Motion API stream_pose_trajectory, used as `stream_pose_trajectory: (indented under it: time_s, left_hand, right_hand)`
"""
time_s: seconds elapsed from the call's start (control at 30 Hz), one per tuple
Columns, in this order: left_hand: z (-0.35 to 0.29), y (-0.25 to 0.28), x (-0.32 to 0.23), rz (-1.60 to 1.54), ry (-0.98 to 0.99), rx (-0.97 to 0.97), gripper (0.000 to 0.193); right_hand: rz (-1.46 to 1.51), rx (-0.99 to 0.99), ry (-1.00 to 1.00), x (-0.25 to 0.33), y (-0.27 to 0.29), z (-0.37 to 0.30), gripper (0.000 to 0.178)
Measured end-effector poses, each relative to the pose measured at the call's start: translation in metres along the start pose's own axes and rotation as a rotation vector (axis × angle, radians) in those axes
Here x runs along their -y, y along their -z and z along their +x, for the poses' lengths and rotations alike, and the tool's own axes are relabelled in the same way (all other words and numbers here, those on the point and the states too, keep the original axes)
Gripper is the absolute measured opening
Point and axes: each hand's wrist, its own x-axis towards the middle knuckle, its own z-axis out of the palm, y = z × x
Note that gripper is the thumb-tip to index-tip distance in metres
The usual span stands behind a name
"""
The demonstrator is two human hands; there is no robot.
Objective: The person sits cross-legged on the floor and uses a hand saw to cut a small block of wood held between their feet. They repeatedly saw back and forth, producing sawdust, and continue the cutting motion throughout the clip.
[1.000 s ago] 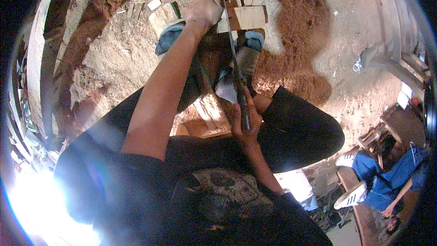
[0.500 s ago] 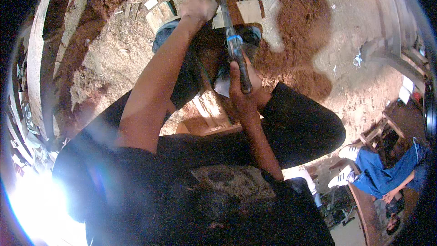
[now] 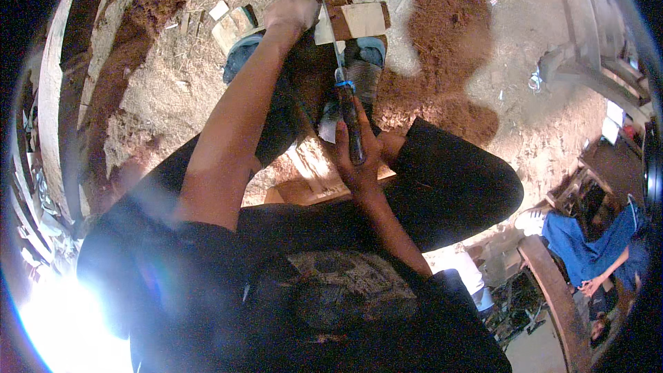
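My right hand [image 3: 364, 155] is wrapped around the dark handle of a handsaw [image 3: 340, 74], which has a blue band where the handle meets the blade. Its thin blade, seen nearly edge-on, points away from me and passes just right of my left hand. That left hand [image 3: 293, 11] is closed and pressed down between my feet at the far end of my reach. What its fingers grip is hidden. A pale wood block [image 3: 364, 21] lies right of the blade, and a smaller pale piece [image 3: 323, 30] shows beside my left hand.
My blue shoes [image 3: 239, 57] stand either side of the work. Loose wood offcuts [image 3: 231, 30] lie to the left. Reddish sawdust [image 3: 452, 21] covers the ground at right. Beams [image 3: 65, 97] rise at the far left. Another person in blue trousers [image 3: 594, 242] sits at lower right.
My right hand has drawn the saw back toward me and slightly left. My left hand stays closed at nearly the same place. The view has shifted a little.
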Motion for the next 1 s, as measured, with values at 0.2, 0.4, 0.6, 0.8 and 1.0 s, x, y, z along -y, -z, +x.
stream_pose_trajectory:
  time_s: [0.2,0.4,0.6,0.8,1.0]
  left_hand:
    - [0.024,-0.016,0.013,0.074,-0.087,0.002,0.059]
    - [0.019,-0.001,0.000,0.132,-0.186,0.132,0.055]
    - [0.024,-0.012,0.014,0.084,-0.160,0.018,0.054]
    - [0.010,-0.002,0.009,0.084,-0.189,0.034,0.054]
    - [0.013,0.005,0.008,0.104,-0.194,0.054,0.054]
  right_hand:
    - [-0.018,-0.030,0.073,-0.021,0.002,-0.026,0.050]
    - [-0.049,-0.028,-0.039,-0.010,0.005,-0.031,0.050]
    - [-0.092,-0.049,0.156,-0.034,0.007,-0.044,0.052]
    - [-0.059,-0.053,0.178,-0.015,0.003,-0.027,0.051]
    - [-0.030,0.041,0.053,-0.009,-0.001,-0.015,0.048]
